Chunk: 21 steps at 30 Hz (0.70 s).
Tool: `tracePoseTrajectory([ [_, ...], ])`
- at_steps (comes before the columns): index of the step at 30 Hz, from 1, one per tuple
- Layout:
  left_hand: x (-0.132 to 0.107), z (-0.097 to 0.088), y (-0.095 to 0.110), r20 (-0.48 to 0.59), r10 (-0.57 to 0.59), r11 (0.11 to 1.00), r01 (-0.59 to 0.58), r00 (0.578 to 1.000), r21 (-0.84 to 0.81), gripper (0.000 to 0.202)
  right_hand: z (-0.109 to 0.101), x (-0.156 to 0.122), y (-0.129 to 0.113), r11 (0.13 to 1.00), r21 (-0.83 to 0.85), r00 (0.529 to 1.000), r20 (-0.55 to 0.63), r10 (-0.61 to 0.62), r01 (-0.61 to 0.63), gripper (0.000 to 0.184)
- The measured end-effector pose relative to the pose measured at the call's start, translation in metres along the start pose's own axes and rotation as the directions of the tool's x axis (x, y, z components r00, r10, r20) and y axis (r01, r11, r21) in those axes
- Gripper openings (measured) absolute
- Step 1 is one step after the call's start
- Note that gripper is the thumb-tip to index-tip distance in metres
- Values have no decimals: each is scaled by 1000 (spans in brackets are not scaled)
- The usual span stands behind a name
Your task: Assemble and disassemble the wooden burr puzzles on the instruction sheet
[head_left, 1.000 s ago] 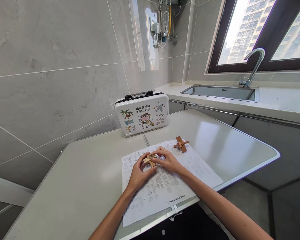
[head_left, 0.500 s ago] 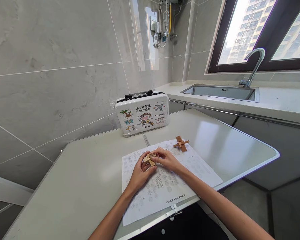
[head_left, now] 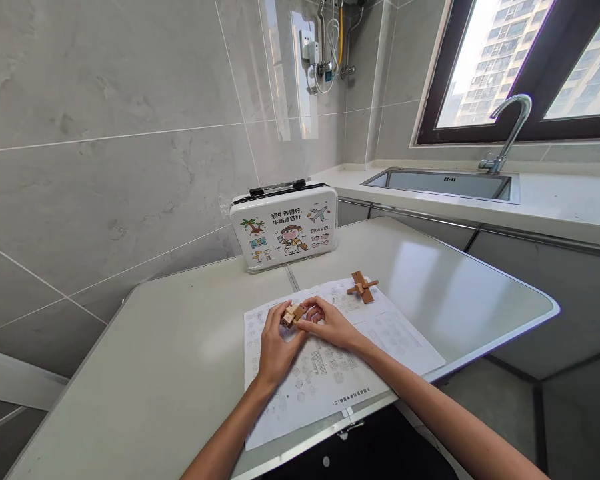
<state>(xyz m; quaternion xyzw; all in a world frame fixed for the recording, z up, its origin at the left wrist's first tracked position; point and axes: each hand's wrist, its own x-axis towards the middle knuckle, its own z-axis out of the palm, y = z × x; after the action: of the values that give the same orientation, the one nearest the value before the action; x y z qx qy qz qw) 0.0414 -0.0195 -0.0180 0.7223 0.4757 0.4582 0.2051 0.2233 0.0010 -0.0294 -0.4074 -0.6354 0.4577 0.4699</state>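
Note:
A small light-wood interlocking puzzle (head_left: 293, 315) is held between my two hands, over a printed sheet. My left hand (head_left: 279, 343) wraps its fingers round the puzzle's left side, with the thumb along the near side. From the right, the thumb and fingers of my right hand (head_left: 330, 325) pinch the puzzle's other end. Parts of the puzzle are hidden by my fingers. The white instruction sheet (head_left: 325, 393), covered in small diagrams, lies beneath both hands. Near its far right edge rests a darker brown wooden cross-shaped puzzle (head_left: 363, 288), touched by neither hand.
A white cartoon-printed case (head_left: 285, 230) stands upright at the back of the folding table (head_left: 170, 353), against the tiled wall. Beyond the table's right side is a counter with a sink (head_left: 440, 185) and a faucet (head_left: 513, 130). A metal latch (head_left: 350, 427) sits at the near edge.
The light-wood puzzle has been turned in my hands and shifted slightly left. My right fingers have moved from its top to its right end. The brown puzzle and sheet stay put.

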Motion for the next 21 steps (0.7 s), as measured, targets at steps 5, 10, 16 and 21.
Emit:
tracePoseTrajectory([
  [5,-2,0,-1,13,73,995,-73,997,65,52,4,-1,3,974,-211,996,11,-87,88,28],
  [10,-3,0,0,35,103,991,-106,994,85,50,5,-2,5,955,-274,993,6,-119,116,18],
  [16,-3,1,0,32,74,995,-76,997,57,52,4,-2,4,955,-273,993,3,-121,117,21],
  [21,2,-1,4,23,-33,998,34,999,-61,56,1,0,2,990,-100,995,-8,-104,103,31],
])
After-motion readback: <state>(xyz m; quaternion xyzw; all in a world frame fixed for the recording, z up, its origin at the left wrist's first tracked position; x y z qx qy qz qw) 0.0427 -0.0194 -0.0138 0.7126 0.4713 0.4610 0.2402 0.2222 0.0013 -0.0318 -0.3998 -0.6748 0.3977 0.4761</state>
